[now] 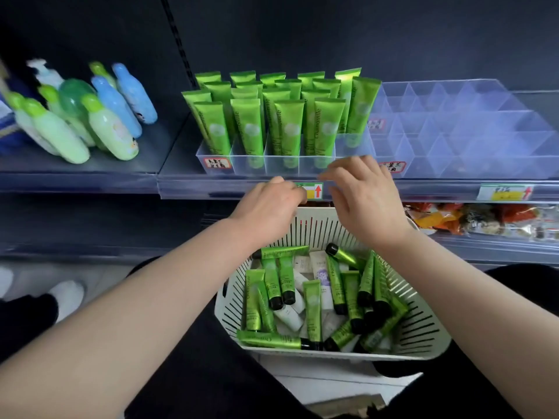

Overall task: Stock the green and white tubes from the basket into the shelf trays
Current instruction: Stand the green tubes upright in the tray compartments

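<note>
basket nearest, green tubes heaped loose over white tubes. right hand above the far rim, fingers spread and slack, gripping nothing. left hand beside it, fingers curled under; tips hidden, hold unclear. beyond, clear tray on the shelf, upright tubes in its compartments.

Head view — close, looking down at basket — shelf ahead.

This is a shop: a long dark shelf has yellow price tags on its front rail, clear divided trays with handwritten labels hold rows of identical green tubes, bottles stand grouped alongside, and bright packets fill the shelf below.
</note>
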The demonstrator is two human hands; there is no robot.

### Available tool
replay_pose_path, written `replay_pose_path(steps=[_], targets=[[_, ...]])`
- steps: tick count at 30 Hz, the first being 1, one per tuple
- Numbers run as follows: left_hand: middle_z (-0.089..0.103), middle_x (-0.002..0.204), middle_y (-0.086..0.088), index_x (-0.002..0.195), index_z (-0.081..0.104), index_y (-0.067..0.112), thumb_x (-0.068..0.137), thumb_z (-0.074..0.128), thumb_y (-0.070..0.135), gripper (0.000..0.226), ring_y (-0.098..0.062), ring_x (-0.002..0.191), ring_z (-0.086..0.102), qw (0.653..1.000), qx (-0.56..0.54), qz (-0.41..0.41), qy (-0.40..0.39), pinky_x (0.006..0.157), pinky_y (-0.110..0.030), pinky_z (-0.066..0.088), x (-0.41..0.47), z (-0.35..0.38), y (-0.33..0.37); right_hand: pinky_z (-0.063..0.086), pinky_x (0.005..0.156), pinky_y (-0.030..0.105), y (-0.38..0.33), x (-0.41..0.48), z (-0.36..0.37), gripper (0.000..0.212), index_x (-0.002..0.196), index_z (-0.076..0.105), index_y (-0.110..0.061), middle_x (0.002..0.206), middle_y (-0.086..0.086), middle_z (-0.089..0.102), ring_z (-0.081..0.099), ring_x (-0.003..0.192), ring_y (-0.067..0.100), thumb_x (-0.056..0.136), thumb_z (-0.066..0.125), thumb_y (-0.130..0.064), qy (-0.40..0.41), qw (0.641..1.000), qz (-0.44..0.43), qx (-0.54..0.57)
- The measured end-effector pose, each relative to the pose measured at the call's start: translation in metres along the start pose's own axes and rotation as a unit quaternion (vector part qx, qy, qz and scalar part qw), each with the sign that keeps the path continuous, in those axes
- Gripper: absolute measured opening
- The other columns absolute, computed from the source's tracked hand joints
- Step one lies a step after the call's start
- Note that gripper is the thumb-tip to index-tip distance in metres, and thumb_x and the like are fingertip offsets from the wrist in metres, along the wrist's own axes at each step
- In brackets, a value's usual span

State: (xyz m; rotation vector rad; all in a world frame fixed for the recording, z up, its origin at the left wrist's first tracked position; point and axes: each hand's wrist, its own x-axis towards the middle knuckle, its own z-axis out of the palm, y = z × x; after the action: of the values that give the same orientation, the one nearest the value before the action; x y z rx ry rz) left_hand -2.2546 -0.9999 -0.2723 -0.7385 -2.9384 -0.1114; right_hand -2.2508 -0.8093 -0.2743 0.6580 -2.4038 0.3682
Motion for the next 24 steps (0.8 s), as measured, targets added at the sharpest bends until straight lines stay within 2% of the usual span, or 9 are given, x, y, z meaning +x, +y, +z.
replay_pose_path(steps=[4, 7, 9, 13, 18, 21, 24], targets=[[0.062, 0.110, 0.001, 0.114, 0.061, 0.019, 0.087, 0.056, 0.002, 0.032, -0.022, 0.108, 0.053, 0.997, -0.025, -0.019, -0.071, 0.088, -0.041, 0.049, -0.018, 0.045, 0.008, 0.044, 0.074, 0.040, 0.009, -0.057, 0.024, 0.029, 0.101, 0.070, -0.020, 0.105, 0.000, 0.064, 0.057, 0.097, 0.030, 0.078, 0.065, -0.003, -0.140, 0.988, 0.066, 0.002], [0.062, 0.110, 0.004, 0.116, 0.061, 0.021, 0.091, 0.058, 0.007, 0.029, -0.014, 0.104, 0.054, 0.992, -0.046, -0.032, -0.115, 0.091, -0.031, 0.048, -0.039, 0.081, 0.017, 0.040, 0.089, 0.038, 0.019, -0.089, 0.037, 0.035, 0.117, 0.062, -0.027, 0.122, -0.004, 0.056, 0.047, 0.114, 0.023, 0.088, 0.054, -0.010, -0.291, 0.946, 0.140, -0.022], [0.061, 0.110, 0.006, 0.116, 0.060, 0.021, 0.089, 0.060, 0.007, 0.029, -0.013, 0.104, 0.054, 0.986, -0.051, -0.045, -0.150, 0.093, -0.030, 0.049, -0.056, 0.103, 0.018, 0.039, 0.094, 0.036, 0.022, -0.109, 0.044, 0.039, 0.123, 0.057, -0.030, 0.127, -0.006, 0.052, 0.043, 0.117, 0.019, 0.090, 0.050, -0.011, -0.361, 0.917, 0.168, -0.019], [0.061, 0.113, 0.001, 0.118, 0.058, 0.017, 0.086, 0.060, 0.003, 0.035, -0.017, 0.106, 0.054, 0.973, -0.036, -0.086, -0.213, 0.092, -0.034, 0.051, -0.075, 0.131, 0.012, 0.041, 0.097, 0.037, 0.013, -0.136, 0.061, 0.045, 0.124, 0.055, -0.031, 0.130, -0.006, 0.052, 0.043, 0.118, 0.017, 0.088, 0.050, -0.006, -0.424, 0.890, 0.169, 0.001], [0.058, 0.113, -0.003, 0.123, 0.054, 0.013, 0.084, 0.055, -0.002, 0.042, -0.020, 0.106, 0.050, 0.964, -0.045, -0.108, -0.241, 0.092, -0.034, 0.048, -0.074, 0.141, 0.018, 0.041, 0.098, 0.040, 0.008, -0.132, 0.084, 0.048, 0.126, 0.053, -0.030, 0.133, -0.003, 0.050, 0.041, 0.123, 0.019, 0.085, 0.050, -0.005, -0.457, 0.876, 0.154, 0.018], [0.053, 0.129, -0.005, 0.131, 0.049, 0.013, 0.084, 0.051, -0.002, 0.049, -0.023, 0.119, 0.045, 0.962, -0.047, -0.108, -0.247, 0.098, -0.038, 0.046, -0.071, 0.148, 0.024, 0.038, 0.100, 0.043, 0.006, -0.129, 0.095, 0.046, 0.129, 0.050, -0.025, 0.135, 0.001, 0.050, 0.040, 0.125, 0.023, 0.086, 0.047, -0.007, -0.483, 0.855, 0.188, 0.014], [0.047, 0.137, -0.005, 0.137, 0.044, 0.014, 0.084, 0.050, -0.002, 0.056, -0.024, 0.126, 0.038, 0.959, -0.054, -0.110, -0.257, 0.102, -0.040, 0.043, -0.071, 0.154, 0.028, 0.035, 0.100, 0.044, 0.002, -0.129, 0.105, 0.050, 0.135, 0.040, -0.017, 0.137, 0.008, 0.048, 0.037, 0.129, 0.028, 0.086, 0.045, -0.008, -0.532, 0.826, 0.186, -0.033]])
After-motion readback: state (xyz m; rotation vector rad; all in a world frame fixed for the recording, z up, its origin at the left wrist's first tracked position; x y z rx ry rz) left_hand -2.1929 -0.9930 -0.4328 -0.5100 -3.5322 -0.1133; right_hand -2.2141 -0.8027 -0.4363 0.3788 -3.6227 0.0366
